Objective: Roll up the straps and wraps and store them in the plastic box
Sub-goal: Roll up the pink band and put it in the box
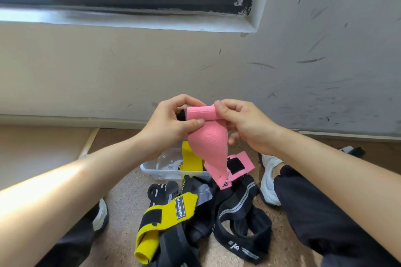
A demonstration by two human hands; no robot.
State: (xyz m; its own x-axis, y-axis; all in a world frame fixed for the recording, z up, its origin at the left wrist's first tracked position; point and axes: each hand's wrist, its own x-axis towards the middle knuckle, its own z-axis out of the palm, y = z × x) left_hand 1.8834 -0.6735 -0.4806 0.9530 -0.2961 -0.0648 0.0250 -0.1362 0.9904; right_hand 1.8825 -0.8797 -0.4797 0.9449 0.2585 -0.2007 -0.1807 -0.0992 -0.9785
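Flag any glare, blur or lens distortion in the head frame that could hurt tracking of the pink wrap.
Head view: the pink wrap, left hand and right hand are sharp and evenly lit. In the same view, daylight blows out the left forearm, the wide-angle lens slightly bows the window sill, and the clear plastic box shows small bright glints.

The pink wrap (206,138) is held up between the left hand (169,128) and right hand (245,128). Its top is wound into a short roll and its loose tail hangs down. Below it a clear plastic box (152,171) sits open on the floor, with a yellow strap (191,160) draped over its near wall. A pink piece with a black patch (236,165) lies at the box's right end. In front, a yellow wrap (165,212) and black grey-striped straps (238,201) lie tangled in a heap.
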